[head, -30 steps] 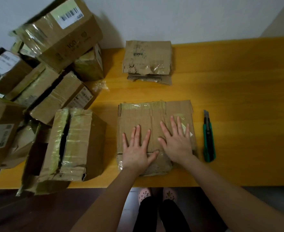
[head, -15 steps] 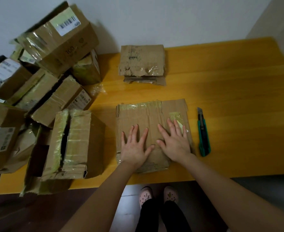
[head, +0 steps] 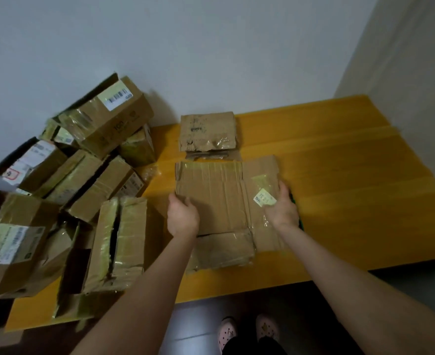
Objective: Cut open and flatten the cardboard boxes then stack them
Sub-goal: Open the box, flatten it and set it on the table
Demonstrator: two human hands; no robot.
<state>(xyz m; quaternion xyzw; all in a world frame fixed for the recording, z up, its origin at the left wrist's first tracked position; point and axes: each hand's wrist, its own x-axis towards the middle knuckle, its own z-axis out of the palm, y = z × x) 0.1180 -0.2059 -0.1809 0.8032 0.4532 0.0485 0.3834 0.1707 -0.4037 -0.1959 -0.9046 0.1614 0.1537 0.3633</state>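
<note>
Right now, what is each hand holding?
Left hand: grips the flattened box at its left edge.
Right hand: grips the same box's right edge.

boxes left of stack, on table

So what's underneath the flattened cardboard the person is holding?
Only the yellow table shows around the flattened cardboard, which the left hand and right hand grip by its sides. A green sliver peeks out past the right hand; whatever else lies beneath is covered.
</note>
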